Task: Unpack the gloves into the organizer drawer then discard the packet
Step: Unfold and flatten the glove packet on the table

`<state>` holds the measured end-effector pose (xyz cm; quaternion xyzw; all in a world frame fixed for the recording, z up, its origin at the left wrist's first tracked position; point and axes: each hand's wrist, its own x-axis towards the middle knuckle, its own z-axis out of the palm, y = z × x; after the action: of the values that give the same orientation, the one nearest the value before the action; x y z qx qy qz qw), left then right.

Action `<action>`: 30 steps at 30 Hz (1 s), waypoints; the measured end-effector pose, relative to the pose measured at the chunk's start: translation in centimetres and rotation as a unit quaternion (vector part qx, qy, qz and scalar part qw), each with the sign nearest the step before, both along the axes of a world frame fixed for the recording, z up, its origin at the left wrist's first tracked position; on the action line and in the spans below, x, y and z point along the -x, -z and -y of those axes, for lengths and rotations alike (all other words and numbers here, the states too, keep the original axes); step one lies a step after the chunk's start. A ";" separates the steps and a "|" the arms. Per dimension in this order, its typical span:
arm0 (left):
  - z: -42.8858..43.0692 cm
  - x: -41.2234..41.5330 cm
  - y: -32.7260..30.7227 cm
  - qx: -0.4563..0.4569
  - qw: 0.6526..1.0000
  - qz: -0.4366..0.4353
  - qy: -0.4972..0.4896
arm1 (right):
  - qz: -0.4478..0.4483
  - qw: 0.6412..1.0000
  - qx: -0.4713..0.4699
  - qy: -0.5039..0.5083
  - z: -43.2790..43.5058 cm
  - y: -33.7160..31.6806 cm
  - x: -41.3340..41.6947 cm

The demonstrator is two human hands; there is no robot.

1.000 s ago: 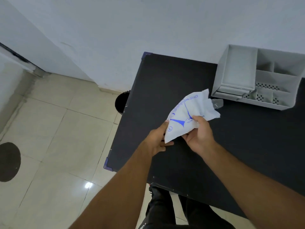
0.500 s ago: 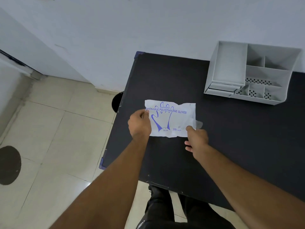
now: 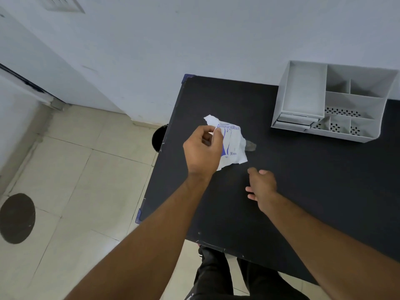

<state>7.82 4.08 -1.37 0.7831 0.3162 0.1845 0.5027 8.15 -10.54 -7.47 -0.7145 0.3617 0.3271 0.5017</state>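
A white glove packet with blue print hangs crumpled above the black table. My left hand is shut on its upper left edge. A bit of clear plastic sticks out at the packet's right side. My right hand hovers below and right of the packet, fingers loosely apart, holding nothing. The grey organizer with several compartments stands at the table's far right; its small drawer at the lower left looks closed.
A dark round bin stands on the tiled floor just past the table's left edge. The white wall runs close behind the table. A dark round patch marks the floor at far left. My legs show below the table's near edge.
The packet was held flat by both hands half a second ago. Now my right hand has let go and dropped back, and my left hand bunches the packet alone.
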 end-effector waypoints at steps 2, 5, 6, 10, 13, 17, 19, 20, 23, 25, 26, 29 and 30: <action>0.7 -0.6 -1.1 0.000 0.999 0.028 0.019 | -0.001 1.000 0.000 0.007 -0.3 -0.1 -0.1; 1.1 -1.3 -1.9 -0.002 0.998 0.042 0.038 | -0.001 1.000 0.004 0.024 -0.7 -0.2 -0.3; 1.0 -1.2 -1.9 -0.004 0.998 0.039 0.044 | -0.003 1.000 0.005 0.026 -0.8 -0.3 -0.3; -0.1 0.2 -0.9 0.001 1.000 0.006 0.027 | 0.008 1.000 0.002 0.017 -0.7 -0.2 -0.5; -2.1 1.7 0.3 0.020 0.999 -0.025 -0.035 | 0.020 1.000 0.001 0.003 -0.4 0.0 -0.8; -4.4 3.5 1.4 0.038 0.993 -0.052 -0.094 | 0.039 0.999 0.012 -0.020 -0.3 0.1 -1.2; -4.5 4.0 1.4 0.050 0.993 -0.053 -0.090 | 0.051 0.998 0.019 -0.032 -0.5 0.0 -1.2; -4.6 4.0 1.3 0.061 0.993 -0.048 -0.092 | 0.056 0.997 0.023 -0.040 -0.7 0.0 -1.2; -4.5 3.6 0.5 0.082 0.990 -0.022 -0.112 | 0.066 0.996 0.026 -0.062 -1.4 0.0 -1.1; -4.7 2.9 -0.1 0.091 0.990 0.003 -0.111 | 0.066 0.995 0.025 -0.067 -1.9 0.0 -1.1; -4.8 2.5 -0.2 0.098 0.990 0.014 -0.104 | 0.066 0.995 0.024 -0.068 -2.0 0.0 -1.1; -4.8 1.7 -0.4 0.109 0.991 0.018 -0.081 | 0.066 0.995 0.020 -0.066 -2.4 0.0 -1.2; -4.9 1.6 -0.3 0.109 0.991 0.015 -0.081 | 0.067 0.995 0.022 -0.067 -2.5 0.0 -1.2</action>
<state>6.25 8.97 -1.05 0.6928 0.3893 0.2008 0.5729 9.38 -8.05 -7.46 -0.7683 0.2857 0.3035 0.4858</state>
